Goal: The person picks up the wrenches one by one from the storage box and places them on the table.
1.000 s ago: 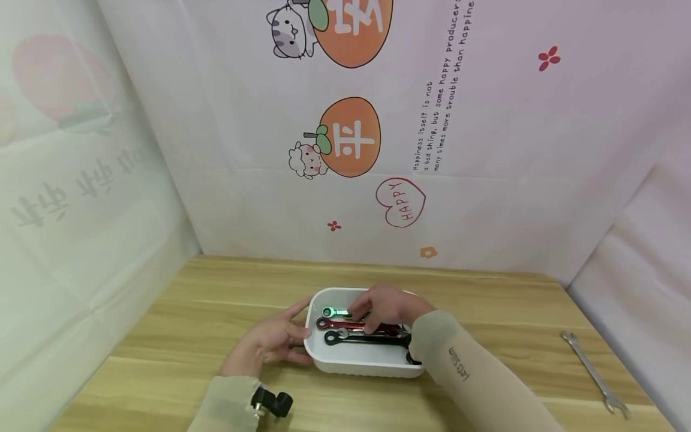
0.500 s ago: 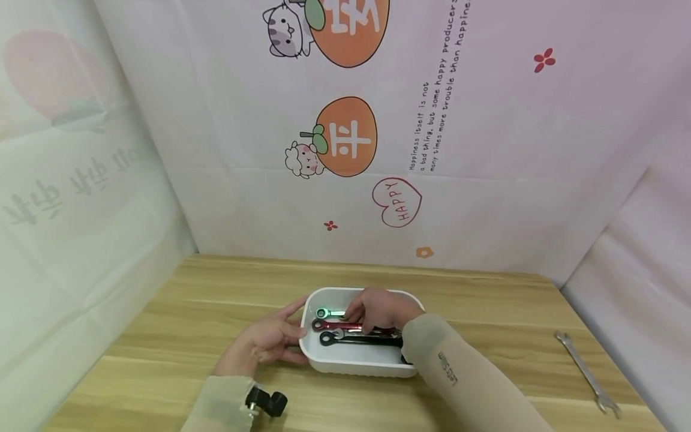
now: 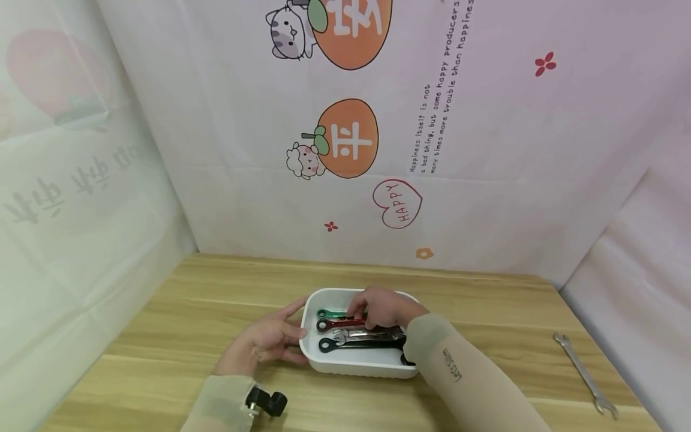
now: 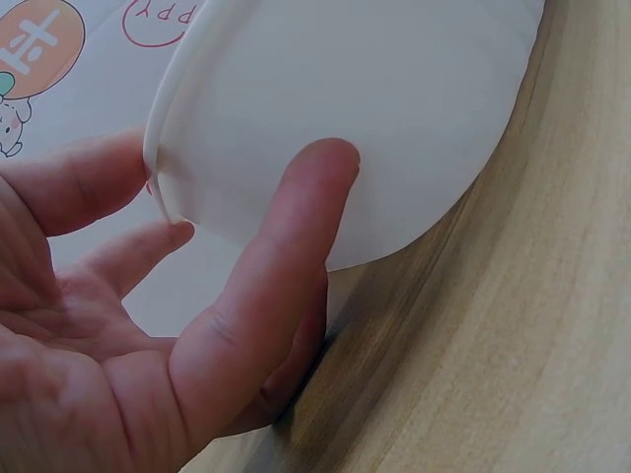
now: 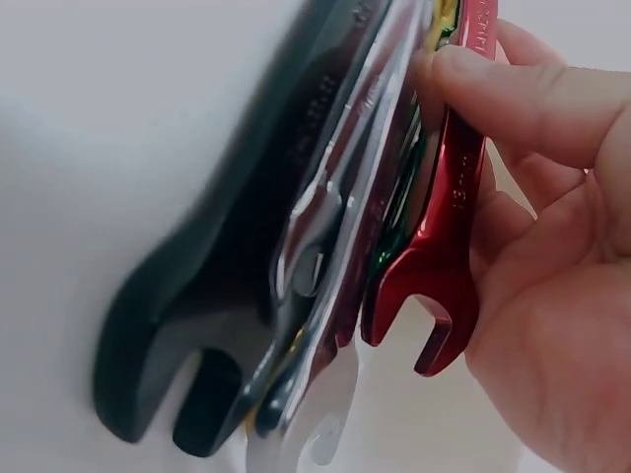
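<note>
A white plastic bin (image 3: 364,367) stands on the table with several wrenches lying lengthwise in it. My left hand (image 3: 278,339) holds the bin's left end, thumb at the rim; in the left wrist view its fingers (image 4: 281,246) press the outer wall. My right hand (image 3: 383,307) reaches into the bin and pinches a red combination wrench (image 5: 439,266) between thumb and fingers. A green wrench (image 3: 332,314) lies behind the red one. In front are silver wrenches (image 5: 345,217) and a larger black wrench (image 5: 212,266). The right hand and sleeve hide the wrenches' right ends in the head view.
A silver open-end wrench (image 3: 584,373) lies apart on the right side of the wooden table (image 3: 486,348). White printed sheets (image 3: 486,210) hang behind the table and on both sides.
The right hand's fingers have worked among the wrenches, and these have shifted slightly, with more of a silver one showing beside the black one. The left hand keeps its place on the bin.
</note>
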`<state>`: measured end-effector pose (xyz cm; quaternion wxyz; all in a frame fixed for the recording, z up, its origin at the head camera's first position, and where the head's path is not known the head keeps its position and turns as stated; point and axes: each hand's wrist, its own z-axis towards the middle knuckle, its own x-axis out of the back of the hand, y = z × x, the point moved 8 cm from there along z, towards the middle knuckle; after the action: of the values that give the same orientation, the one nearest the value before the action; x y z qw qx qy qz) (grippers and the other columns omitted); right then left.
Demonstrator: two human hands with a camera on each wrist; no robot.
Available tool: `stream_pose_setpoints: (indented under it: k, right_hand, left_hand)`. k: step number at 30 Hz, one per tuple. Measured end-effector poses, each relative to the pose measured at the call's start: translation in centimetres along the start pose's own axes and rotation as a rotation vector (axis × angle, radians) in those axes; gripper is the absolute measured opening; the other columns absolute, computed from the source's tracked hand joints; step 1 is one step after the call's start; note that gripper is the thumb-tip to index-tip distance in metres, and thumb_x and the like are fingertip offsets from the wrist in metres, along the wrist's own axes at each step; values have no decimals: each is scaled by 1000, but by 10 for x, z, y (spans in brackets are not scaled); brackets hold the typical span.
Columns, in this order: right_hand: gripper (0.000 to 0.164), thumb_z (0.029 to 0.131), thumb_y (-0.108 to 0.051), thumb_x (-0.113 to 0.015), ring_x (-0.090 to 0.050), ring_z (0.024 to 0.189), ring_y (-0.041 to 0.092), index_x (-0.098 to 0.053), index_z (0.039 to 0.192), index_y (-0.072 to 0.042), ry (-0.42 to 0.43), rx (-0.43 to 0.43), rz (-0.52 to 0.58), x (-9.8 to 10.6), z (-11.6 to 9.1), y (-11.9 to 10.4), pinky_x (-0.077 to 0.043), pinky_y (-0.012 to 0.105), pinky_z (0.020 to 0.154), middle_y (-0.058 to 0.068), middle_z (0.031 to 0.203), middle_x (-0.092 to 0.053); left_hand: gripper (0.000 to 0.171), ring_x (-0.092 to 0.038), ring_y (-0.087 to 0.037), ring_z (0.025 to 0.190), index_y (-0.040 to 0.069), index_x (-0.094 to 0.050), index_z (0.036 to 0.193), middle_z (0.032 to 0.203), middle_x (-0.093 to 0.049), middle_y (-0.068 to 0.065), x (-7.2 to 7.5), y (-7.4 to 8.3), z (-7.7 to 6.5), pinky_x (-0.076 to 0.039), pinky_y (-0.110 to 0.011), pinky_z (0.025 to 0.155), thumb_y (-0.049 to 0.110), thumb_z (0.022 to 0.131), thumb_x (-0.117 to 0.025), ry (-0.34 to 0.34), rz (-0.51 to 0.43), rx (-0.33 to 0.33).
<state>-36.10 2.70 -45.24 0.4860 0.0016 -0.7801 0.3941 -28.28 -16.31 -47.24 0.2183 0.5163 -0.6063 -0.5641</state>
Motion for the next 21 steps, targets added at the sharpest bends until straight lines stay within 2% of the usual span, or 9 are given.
stream_pose_setpoints:
  k: [4,8,10,15,21]
  right_hand:
    - [48,75,17,-69,-58,87,19,-77,105,-20,-16,23,148,3,-2,2,-51,33,72,-2,93,-66]
    - [56,75,16,-67,-57,93,25,-73,118,-19,-47,4,347,9,-7,4,-52,35,71,5,103,-65]
    - [58,76,15,-66,-56,95,27,-72,122,-20,-45,-11,411,14,-9,4,-52,35,74,7,107,-64]
    - [56,79,14,-64,-54,102,31,-71,126,-17,6,-53,555,29,-14,3,-50,38,82,15,116,-62]
    - [50,82,13,-65,-53,92,31,-67,127,-10,126,-194,848,39,-23,11,-44,38,78,20,110,-59]
  left_hand:
    - [83,-60,-44,110,18,-14,161,147,-36,-34,0,0,0,-50,-64,84,-8,92,-53,4,-3,-3]
    - [83,-60,-44,111,18,-14,161,148,-35,-35,0,-1,0,-50,-64,84,-7,93,-53,2,-7,2]
    - [83,-60,-44,111,18,-14,161,148,-35,-35,0,-1,0,-50,-64,84,-7,93,-53,5,-5,4]
    - [84,-60,-43,111,17,-14,161,148,-33,-36,0,-1,0,-51,-64,83,-8,92,-54,14,-3,0]
    - [84,-60,-43,109,17,-13,161,147,-34,-36,0,0,0,-51,-64,83,-8,92,-53,14,-8,2]
